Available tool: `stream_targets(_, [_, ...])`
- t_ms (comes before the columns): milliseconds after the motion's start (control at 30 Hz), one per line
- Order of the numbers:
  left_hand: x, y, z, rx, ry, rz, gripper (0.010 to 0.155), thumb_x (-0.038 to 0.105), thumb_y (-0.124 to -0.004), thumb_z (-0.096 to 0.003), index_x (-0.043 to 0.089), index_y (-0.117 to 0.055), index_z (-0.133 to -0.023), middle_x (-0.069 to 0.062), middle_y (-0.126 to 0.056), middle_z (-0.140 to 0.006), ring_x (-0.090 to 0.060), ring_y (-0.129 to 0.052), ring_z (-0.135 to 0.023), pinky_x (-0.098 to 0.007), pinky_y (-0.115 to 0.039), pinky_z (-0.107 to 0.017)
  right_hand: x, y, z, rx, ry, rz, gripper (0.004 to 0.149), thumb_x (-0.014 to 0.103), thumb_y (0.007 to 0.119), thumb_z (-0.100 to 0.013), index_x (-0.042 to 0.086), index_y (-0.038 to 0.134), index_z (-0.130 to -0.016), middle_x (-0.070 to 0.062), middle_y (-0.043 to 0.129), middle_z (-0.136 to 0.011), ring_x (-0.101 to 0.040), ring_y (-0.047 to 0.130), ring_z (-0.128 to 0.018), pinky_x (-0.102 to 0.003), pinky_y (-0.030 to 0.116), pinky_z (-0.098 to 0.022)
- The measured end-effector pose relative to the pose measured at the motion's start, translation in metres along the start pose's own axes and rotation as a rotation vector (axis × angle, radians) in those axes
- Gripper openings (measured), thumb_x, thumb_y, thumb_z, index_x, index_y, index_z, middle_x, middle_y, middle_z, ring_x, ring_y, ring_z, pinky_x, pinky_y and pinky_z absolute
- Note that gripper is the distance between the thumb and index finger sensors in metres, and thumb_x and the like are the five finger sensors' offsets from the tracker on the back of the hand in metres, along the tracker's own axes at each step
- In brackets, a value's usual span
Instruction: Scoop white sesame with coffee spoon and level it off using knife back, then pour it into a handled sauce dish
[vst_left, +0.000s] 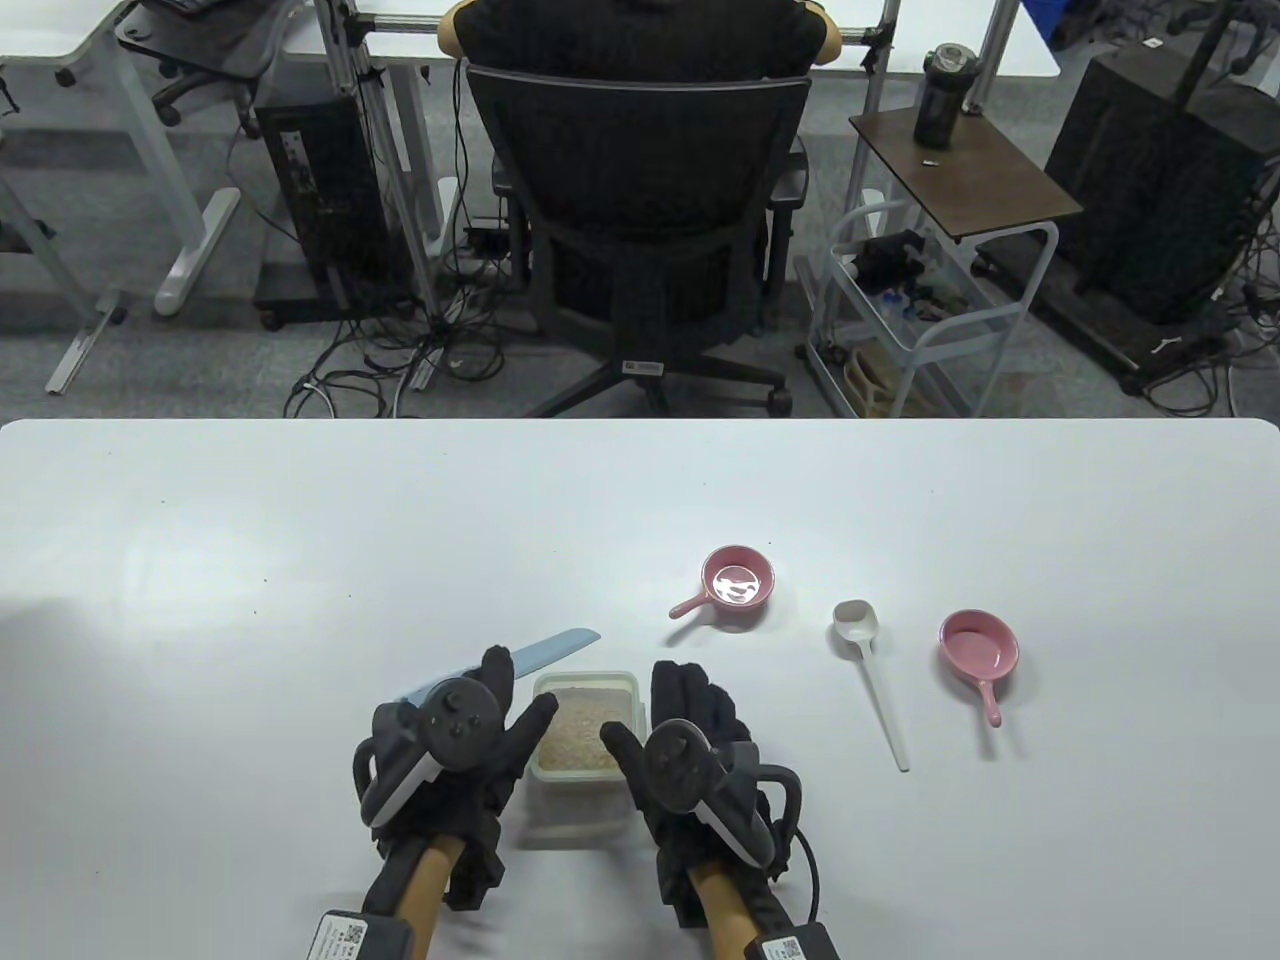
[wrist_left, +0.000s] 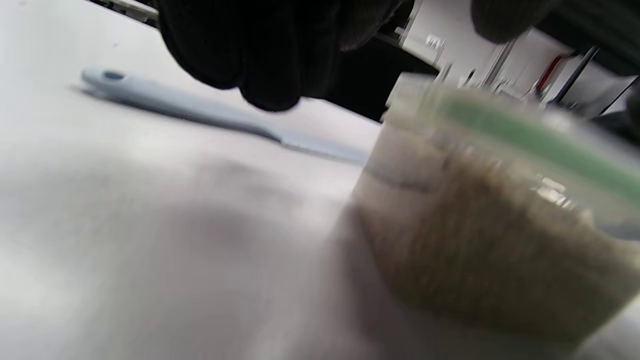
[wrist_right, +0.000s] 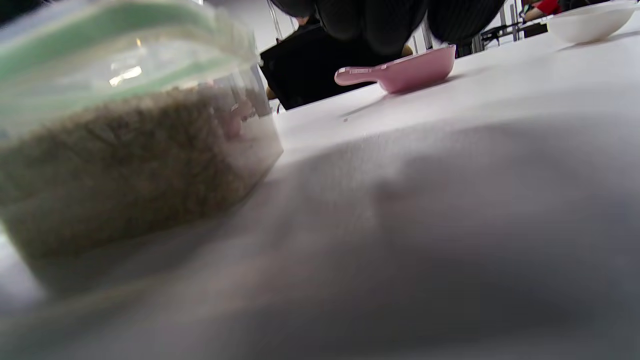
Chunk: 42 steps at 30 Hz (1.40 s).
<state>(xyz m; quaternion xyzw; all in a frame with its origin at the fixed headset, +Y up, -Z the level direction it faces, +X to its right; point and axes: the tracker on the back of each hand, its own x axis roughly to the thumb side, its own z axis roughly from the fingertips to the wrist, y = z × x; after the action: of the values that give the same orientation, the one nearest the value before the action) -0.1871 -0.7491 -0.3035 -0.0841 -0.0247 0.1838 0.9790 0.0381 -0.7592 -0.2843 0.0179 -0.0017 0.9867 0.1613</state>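
Nearest you, your left hand (vst_left: 455, 745) and right hand (vst_left: 690, 750) flank the clear tub of white sesame (vst_left: 583, 738), fingers straight and loose, gripping nothing; whether they touch its walls can't be told. Just beyond your left hand the pale blue knife (vst_left: 520, 662) lies flat on the table (vst_left: 250, 560). Farther right lie the white coffee spoon (vst_left: 870, 675) and a pink handled sauce dish (vst_left: 978, 650), with a second pink dish (vst_left: 735, 582) farthest back.

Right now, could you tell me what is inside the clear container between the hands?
The clear container holds pale sesame, filling it to well up the walls. No spoon sits in it. The bottom is hidden under the seeds.
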Motion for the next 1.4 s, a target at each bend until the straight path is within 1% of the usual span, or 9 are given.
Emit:
stream_targets(100, [0.004,-0.013,-0.004,-0.030,0.003,-0.005,0.067,0.060,-0.054,-0.0641,0.015,-0.067,-0.112,-0.007,-0.088,-0.091,-0.029,-0.095,-0.073,-0.048,-0.078,-0.060,0.003,0.003,-0.001,0.015,0.017,-0.042,0.073,0.059,0.056,-0.058,0.012,0.058,-0.113,-0.021,0.068,-0.111,-0.045,0.079,-0.090,-0.056,0.070,-0.061])
stream_targets(267, [0.005,-0.019,-0.003,-0.035,0.018,0.039,0.065,0.057,-0.049,-0.0635,0.012,-0.071,-0.104,-0.002,-0.089,-0.080,-0.023,-0.096,-0.062,-0.045,-0.079,-0.054,0.001,0.004,-0.003,0.038,0.077,-0.154,0.065,0.051,0.059,-0.060,0.008,0.066,-0.109,-0.020,0.083,-0.097,-0.039,0.090,-0.075,-0.051,0.077,-0.052])
stream_targets(400, [0.003,-0.021,-0.004,-0.037,0.016,0.053,0.064,0.058,-0.047,-0.0625,0.013,-0.073,-0.100,0.001,-0.087,-0.076,-0.021,-0.096,-0.058,-0.045,-0.080,-0.052,0.003,0.003,-0.002,0.024,0.099,-0.148,0.061,0.046,0.058,-0.061,0.006,0.070,-0.106,-0.018,0.088,-0.091,-0.036,0.093,-0.069,-0.049,0.079,-0.049])
stream_targets(700, [-0.002,-0.023,-0.008,-0.100,0.027,0.086,0.063,0.062,-0.042,-0.0609,0.018,-0.072,-0.094,0.005,-0.084,-0.073,-0.018,-0.095,-0.053,-0.046,-0.080,-0.051,0.000,0.004,-0.012,0.166,0.151,-0.381,0.058,0.034,0.063,-0.062,-0.001,0.060,-0.108,-0.026,0.074,-0.093,-0.039,0.083,-0.070,-0.053,0.072,-0.054])
stream_targets(867, [0.001,-0.022,-0.006,-0.069,0.043,0.045,0.063,0.063,-0.043,-0.0608,0.018,-0.072,-0.094,0.004,-0.085,-0.074,-0.018,-0.095,-0.054,-0.046,-0.080,-0.051,-0.001,0.001,-0.016,0.161,0.165,-0.380,0.058,0.032,0.067,-0.059,-0.002,0.062,-0.106,-0.027,0.078,-0.090,-0.034,0.087,-0.064,-0.051,0.077,-0.051])
stream_targets(1033, [0.008,-0.020,-0.003,-0.024,0.071,-0.049,0.063,0.063,-0.043,-0.0608,0.018,-0.072,-0.094,0.005,-0.085,-0.073,-0.018,-0.096,-0.053,-0.046,-0.080,-0.051,-0.013,0.007,-0.020,0.244,0.191,-0.550,0.061,0.034,0.068,-0.059,-0.002,0.057,-0.107,-0.023,0.075,-0.089,-0.031,0.084,-0.064,-0.052,0.076,-0.052])
stream_targets(1200, [0.014,-0.019,0.002,0.041,0.098,-0.133,0.063,0.064,-0.043,-0.0606,0.018,-0.073,-0.093,0.005,-0.086,-0.073,-0.018,-0.096,-0.053,-0.045,-0.080,-0.051,-0.016,0.006,-0.017,0.164,0.197,-0.530,0.061,0.037,0.074,-0.058,0.002,0.060,-0.106,-0.020,0.077,-0.087,-0.029,0.086,-0.062,-0.050,0.077,-0.051])
stream_targets(1300, [0.016,-0.018,0.004,0.080,0.107,-0.170,0.063,0.065,-0.044,-0.0603,0.019,-0.073,-0.093,0.005,-0.086,-0.073,-0.018,-0.096,-0.054,-0.045,-0.080,-0.052,-0.015,0.002,-0.012,0.054,0.210,-0.481,0.061,0.039,0.082,-0.055,0.006,0.064,-0.103,-0.016,0.079,-0.085,-0.027,0.087,-0.060,-0.049,0.078,-0.049])
stream_targets(1400, [0.016,-0.017,0.006,0.105,0.117,-0.172,0.062,0.066,-0.048,-0.0599,0.020,-0.073,-0.093,0.005,-0.086,-0.074,-0.019,-0.096,-0.055,-0.045,-0.080,-0.052,-0.006,-0.002,-0.008,-0.031,0.184,-0.396,0.059,0.037,0.084,-0.054,0.008,0.066,-0.103,-0.014,0.081,-0.083,-0.026,0.089,-0.058,-0.048,0.079,-0.048])
